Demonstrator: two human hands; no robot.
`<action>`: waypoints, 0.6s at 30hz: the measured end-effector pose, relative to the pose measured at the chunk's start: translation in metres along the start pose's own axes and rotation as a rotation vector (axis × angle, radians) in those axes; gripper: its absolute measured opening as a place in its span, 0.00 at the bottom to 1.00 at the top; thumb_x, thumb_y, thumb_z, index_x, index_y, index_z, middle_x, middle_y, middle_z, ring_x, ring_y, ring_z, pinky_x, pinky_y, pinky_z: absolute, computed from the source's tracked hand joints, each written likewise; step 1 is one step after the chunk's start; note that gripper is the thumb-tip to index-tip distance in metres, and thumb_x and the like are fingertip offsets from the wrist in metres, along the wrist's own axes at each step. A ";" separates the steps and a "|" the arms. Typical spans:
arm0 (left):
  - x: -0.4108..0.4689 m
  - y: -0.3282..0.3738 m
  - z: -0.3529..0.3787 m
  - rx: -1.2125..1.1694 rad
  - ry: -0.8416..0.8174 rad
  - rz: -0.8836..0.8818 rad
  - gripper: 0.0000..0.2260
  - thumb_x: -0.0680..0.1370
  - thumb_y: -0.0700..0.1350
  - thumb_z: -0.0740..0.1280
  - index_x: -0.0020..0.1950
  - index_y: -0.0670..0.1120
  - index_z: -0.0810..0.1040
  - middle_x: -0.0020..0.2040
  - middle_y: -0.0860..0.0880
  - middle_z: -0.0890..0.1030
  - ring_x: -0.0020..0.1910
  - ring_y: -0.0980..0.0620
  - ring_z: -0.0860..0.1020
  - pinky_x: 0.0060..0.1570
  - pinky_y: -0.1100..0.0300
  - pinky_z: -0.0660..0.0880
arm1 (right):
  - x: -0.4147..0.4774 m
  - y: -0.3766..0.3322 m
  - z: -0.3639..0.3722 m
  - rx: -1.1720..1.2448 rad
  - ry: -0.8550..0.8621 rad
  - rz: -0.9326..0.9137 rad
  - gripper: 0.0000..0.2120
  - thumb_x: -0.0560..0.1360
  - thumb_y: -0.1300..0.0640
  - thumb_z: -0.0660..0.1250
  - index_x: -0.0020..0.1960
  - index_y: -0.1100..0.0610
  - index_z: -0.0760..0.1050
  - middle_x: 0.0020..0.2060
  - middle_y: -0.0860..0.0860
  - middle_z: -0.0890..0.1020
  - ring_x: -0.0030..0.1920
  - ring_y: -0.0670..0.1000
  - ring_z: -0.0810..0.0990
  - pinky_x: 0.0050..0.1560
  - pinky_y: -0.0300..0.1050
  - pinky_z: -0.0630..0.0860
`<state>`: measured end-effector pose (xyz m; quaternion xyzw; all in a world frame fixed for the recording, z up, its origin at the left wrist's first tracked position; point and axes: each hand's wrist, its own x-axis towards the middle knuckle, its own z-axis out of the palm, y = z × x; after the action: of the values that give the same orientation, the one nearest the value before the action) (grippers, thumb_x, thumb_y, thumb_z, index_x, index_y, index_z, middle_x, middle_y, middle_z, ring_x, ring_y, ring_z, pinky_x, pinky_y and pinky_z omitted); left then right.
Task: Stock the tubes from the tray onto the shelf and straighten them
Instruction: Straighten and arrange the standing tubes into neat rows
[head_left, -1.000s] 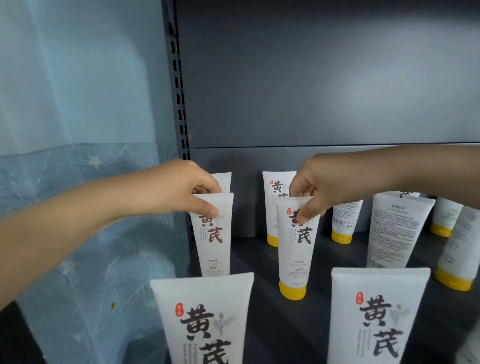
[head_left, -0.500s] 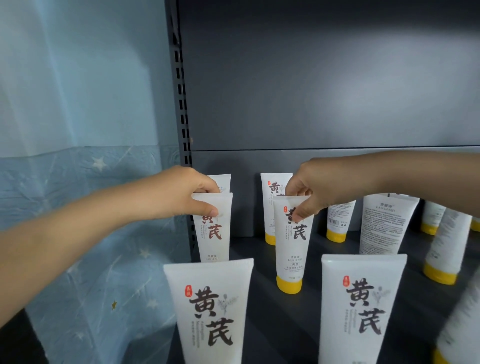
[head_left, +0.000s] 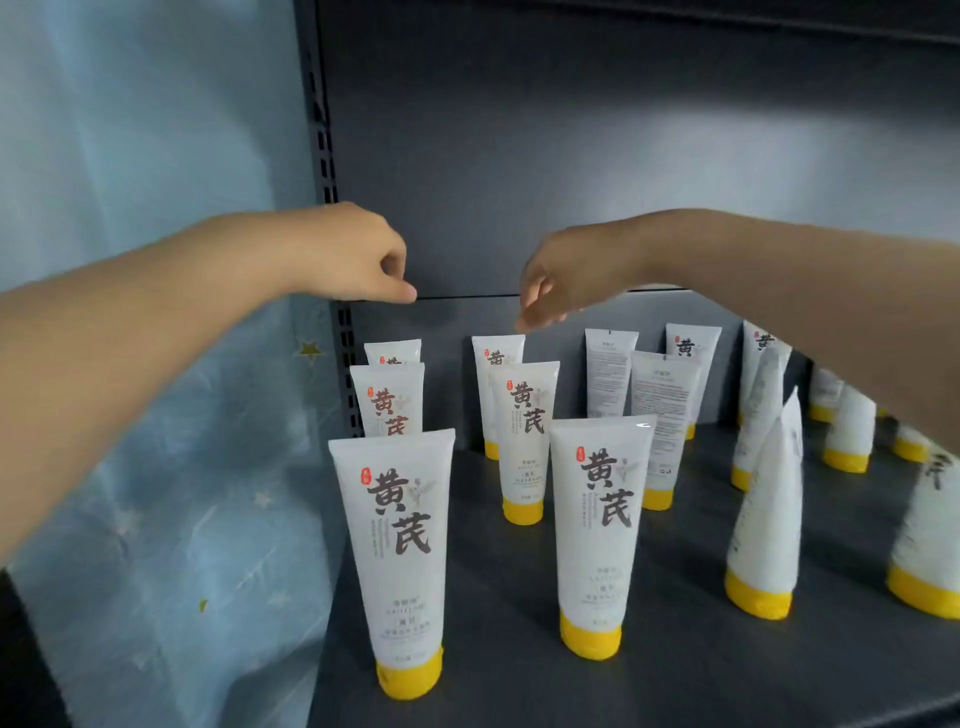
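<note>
On the dark shelf (head_left: 675, 649), white yellow-capped tubes standing upright on their caps in loose files. Hard against the slotted upright (head_left: 344, 374), three in a row front to back: front left tube (head_left: 396, 545), second left tube (head_left: 387, 402) half hidden behind it, rear left tube (head_left: 393, 352) down to a strip of its top edge. Beside these, front centre tube (head_left: 597, 519), middle centre tube (head_left: 525, 436) and rear centre tube (head_left: 493, 358), each partly covering the one behind. Further right, two back-label tubes (head_left: 665, 410) turned print outward, then edge-on tubes (head_left: 763, 519) near the right border, blurred. Left hand (head_left: 358, 257) clear above the left file, fingers curled in, thumb against forefinger, gripping nothing. Right hand (head_left: 561, 280) above the centre file, fingers loosely bunched and pointing down, empty, fingertips (head_left: 525, 323) just over the rear centre tube's top corner; touching or not, impossible to tell through the blur. Right forearm (head_left: 805, 312) across the view, covering part of the tubes at far right. Left of the upright, a pale blue sheet with stars (head_left: 156, 467); behind everything, the grey back panel (head_left: 571, 156).
</note>
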<state>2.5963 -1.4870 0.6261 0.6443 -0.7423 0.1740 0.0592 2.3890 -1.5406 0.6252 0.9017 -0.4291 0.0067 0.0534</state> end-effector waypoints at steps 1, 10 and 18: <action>0.003 0.005 -0.005 0.021 0.032 0.002 0.13 0.77 0.54 0.63 0.50 0.45 0.78 0.50 0.48 0.79 0.49 0.48 0.73 0.49 0.57 0.71 | -0.002 0.001 -0.005 -0.043 0.045 0.016 0.19 0.75 0.43 0.64 0.52 0.58 0.80 0.49 0.51 0.83 0.49 0.51 0.81 0.54 0.47 0.77; -0.008 0.038 -0.052 0.185 0.224 -0.142 0.13 0.77 0.46 0.61 0.49 0.38 0.79 0.50 0.39 0.79 0.51 0.39 0.75 0.48 0.52 0.75 | -0.041 0.017 -0.042 -0.218 0.330 0.268 0.16 0.77 0.50 0.61 0.40 0.63 0.70 0.44 0.56 0.76 0.52 0.59 0.74 0.48 0.46 0.71; -0.054 0.096 -0.085 0.133 0.222 -0.337 0.14 0.79 0.45 0.59 0.55 0.37 0.77 0.56 0.39 0.78 0.55 0.38 0.74 0.43 0.56 0.68 | -0.128 0.042 -0.046 -0.163 0.454 0.288 0.10 0.77 0.52 0.60 0.46 0.60 0.70 0.46 0.56 0.74 0.46 0.58 0.73 0.44 0.44 0.69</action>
<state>2.4994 -1.3979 0.6711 0.7387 -0.5999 0.2803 0.1260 2.2768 -1.4630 0.6672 0.7995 -0.5289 0.1817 0.2192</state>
